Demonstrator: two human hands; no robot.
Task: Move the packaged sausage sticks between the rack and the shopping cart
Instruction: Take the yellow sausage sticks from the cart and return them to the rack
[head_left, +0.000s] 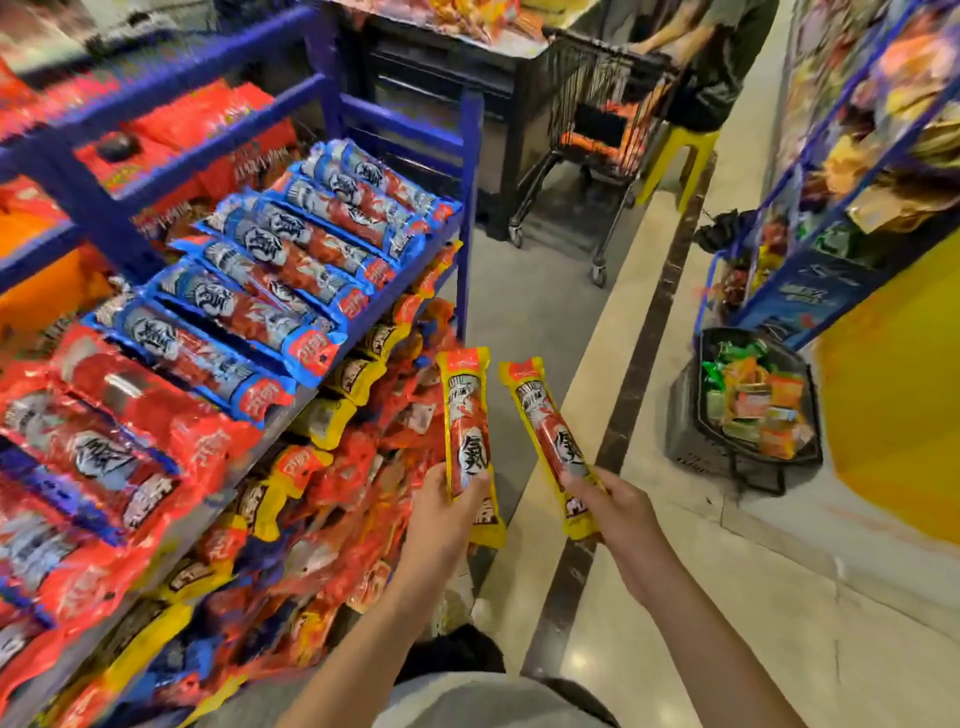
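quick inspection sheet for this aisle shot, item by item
surface: glossy tiled floor with a dark strip
job's things: left pack and right pack, yellow-edged sausage sticks held over the aisle; blue rack stacked with packs; shopping cart far up the aisle
clutter: black basket of snacks on the floor
grippers: left hand grips the left pack's lower end; right hand grips the right pack's
cables: nothing seen
surroundings: another person at the cart, yellow stool, stocked shelves on the right
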